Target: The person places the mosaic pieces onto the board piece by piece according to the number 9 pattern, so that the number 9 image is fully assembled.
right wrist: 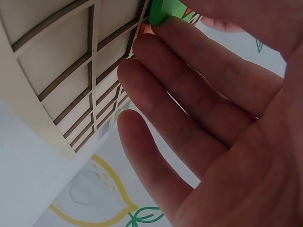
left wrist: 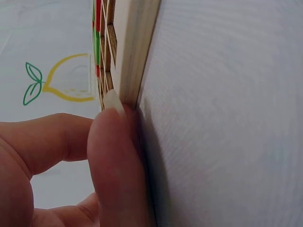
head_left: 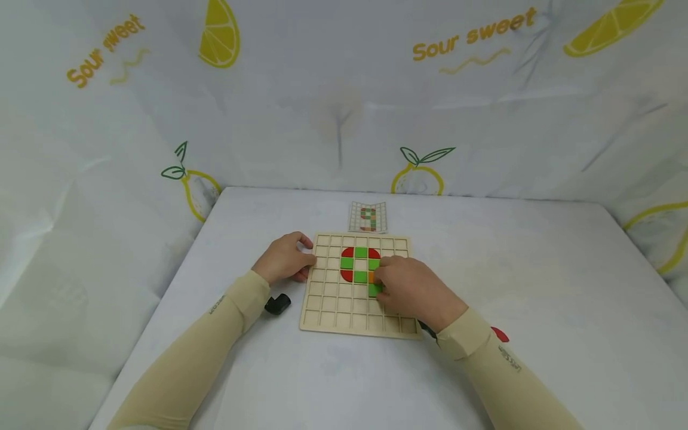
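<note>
A square wooden grid board lies on the table, with red, green and orange tiles set in its upper middle cells. My left hand is at the board's left edge. In the left wrist view a fingertip touches the board's side. Over the board's right half, my right hand pinches a green tile beside an orange tile; the thumb partly hides it. The other right fingers extend close over the grid. In the ring are a red tile and a green tile.
Behind the board stands a small folded pattern card showing a coloured figure on a grid. A loose red piece lies by the right sleeve. A black object is beside the left wrist. White lemon-print cloth hangs behind the table.
</note>
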